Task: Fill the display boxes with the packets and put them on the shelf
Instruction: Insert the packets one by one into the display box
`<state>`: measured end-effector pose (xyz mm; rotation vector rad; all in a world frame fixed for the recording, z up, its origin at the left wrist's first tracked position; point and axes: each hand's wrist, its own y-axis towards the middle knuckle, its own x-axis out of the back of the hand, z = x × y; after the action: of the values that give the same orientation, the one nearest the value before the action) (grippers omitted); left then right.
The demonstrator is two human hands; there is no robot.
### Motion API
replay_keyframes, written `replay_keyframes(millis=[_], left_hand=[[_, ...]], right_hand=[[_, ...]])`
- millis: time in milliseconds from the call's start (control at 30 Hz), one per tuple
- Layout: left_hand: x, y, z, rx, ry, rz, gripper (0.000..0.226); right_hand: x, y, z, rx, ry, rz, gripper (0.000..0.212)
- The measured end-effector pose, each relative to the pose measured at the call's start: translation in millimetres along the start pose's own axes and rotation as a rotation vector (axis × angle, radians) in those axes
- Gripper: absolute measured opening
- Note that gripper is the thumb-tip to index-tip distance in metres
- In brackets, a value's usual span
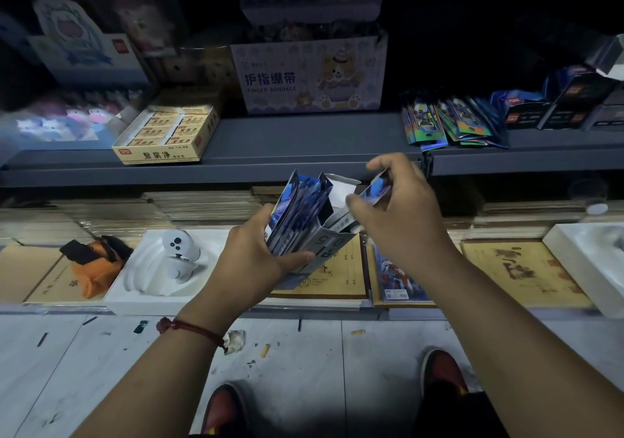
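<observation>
Nearest you: grey floor [304,363] w/ scraps, your shoes at bottom; mind footing. Your left hand [256,251] is wrapped round the box [329,238], gripping its base and the packets [300,208] already standing in it; box is held in the air over the notebooks [324,279] on the low ledge, not on the shelf yet. Your right hand [398,214] pinches one packet [376,189] by its edges, just right of the box's open top. Packets look light, glossy, prob. slippery and bendy; hold by edges, slide in upright. Box is thin card, likely crushes if squeezed; support from under. Farther: grey shelf [277,143] has bare room mid; loose packets lie far right [449,123], an eraser carton [165,137] far left; light is dim.
</observation>
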<state>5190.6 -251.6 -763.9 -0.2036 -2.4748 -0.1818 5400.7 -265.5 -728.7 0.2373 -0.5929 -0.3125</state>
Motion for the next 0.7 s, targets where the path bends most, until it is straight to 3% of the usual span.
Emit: replay_keyframes(millis=[133,300,467,600,700], left_hand=[[0.7,-0.5,-1.3,-0.014,0.005,-0.005,0.061],[0.1,-0.3,-2.0,-0.016,-0.005,-0.004,0.061],[0.3,-0.5,-1.7,-0.021,-0.002,-0.002,0.06],[-1.6,0.1,-0.8,-0.007,0.0,0.009,0.061],[-2.9,-0.3,-1.3,-0.021,0.004,0.028,0.063]], right_hand=[[0.8,2.7,1.3,0.005,0.13,-0.048,0.02],[-2.8,-2.2,-1.0,0.041,0.077,0.017,0.024],[-3.1,-4.0,5.0,0.155,0.132,-0.066,0.02],[-1.5,-8.8,16.0,0.314,0.127,0.007,0.011],[-2.2,-10.7,17.2,0.336,0.083,0.066,0.011]])
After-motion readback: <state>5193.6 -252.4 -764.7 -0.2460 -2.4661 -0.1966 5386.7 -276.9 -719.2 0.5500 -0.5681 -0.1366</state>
